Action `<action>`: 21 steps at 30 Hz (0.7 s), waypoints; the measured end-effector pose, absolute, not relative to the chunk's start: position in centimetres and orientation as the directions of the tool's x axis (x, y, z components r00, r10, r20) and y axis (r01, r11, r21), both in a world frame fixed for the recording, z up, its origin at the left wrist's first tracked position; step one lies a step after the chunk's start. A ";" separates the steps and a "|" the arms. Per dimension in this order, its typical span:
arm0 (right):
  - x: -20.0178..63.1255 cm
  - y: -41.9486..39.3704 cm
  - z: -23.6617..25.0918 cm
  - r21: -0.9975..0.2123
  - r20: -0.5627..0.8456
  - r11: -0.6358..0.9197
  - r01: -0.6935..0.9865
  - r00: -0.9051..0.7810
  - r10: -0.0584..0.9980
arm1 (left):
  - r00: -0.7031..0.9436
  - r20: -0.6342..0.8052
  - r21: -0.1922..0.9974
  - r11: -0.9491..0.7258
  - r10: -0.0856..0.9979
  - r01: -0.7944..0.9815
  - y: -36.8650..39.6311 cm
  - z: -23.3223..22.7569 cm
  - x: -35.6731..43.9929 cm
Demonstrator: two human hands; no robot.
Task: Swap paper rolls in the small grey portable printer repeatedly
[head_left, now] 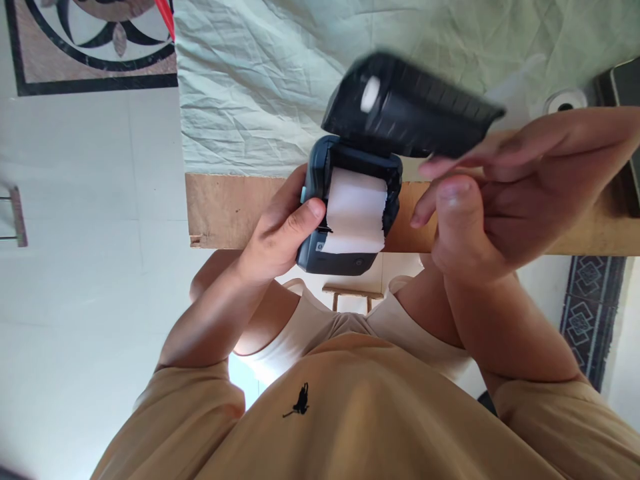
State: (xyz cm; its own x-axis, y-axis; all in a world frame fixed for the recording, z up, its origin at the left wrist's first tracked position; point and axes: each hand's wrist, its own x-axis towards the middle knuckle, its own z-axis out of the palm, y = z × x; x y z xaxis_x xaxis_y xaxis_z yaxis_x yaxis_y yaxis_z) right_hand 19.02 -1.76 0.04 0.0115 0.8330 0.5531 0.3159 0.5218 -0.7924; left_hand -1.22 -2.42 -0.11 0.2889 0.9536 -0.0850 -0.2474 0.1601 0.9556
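Observation:
A dark blue and black portable thermal printer (313, 260) is held over the table's front edge. My left hand (275, 233) wraps round its left side, thumb on top. Its black cover (415, 107) stands swung up and away, slightly blurred. Inside the printer sits a roll of white paper (357, 207), its loose end lying over the front edge. To the right, my right hand (495, 193) has its fingers apart and nothing held between them. Its fingertips are close to the cover's lower right edge; whether they touch it I cannot tell.
Pale green cloth (250, 87) covers most of the wooden table (220, 210). A white roll (565, 101) lies at the right, beside a dark box-like object (627, 133). Below the table edge are my legs and a small wooden stool (353, 292).

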 end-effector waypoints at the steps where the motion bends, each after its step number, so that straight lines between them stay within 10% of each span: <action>1: 18.9 -1.7 0.1 -0.773 0.593 0.555 0.308 0.038 0.805 | 0.300 -0.084 0.957 0.161 0.950 -0.243 -2.4 -0.1 -1.2; 12: 19.1 -3.0 2.2 -0.313 0.548 0.565 0.764 -0.340 0.764 | 0.391 -0.033 0.990 0.083 0.920 -0.111 -2.4 -0.6 -2.0; 21: 19.6 -3.1 3.6 -0.539 0.374 0.509 0.671 -0.351 0.858 | 0.431 0.018 0.998 0.010 0.902 -0.063 -2.4 -0.5 -2.1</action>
State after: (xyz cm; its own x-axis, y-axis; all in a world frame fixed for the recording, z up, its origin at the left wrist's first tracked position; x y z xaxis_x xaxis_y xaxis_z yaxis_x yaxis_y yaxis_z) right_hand 19.61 -3.07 3.60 -0.3513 0.8583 0.3739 0.6710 0.5094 -0.5388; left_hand -2.08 -2.38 -0.45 0.4307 0.9023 0.0184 -0.0627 0.0096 0.9980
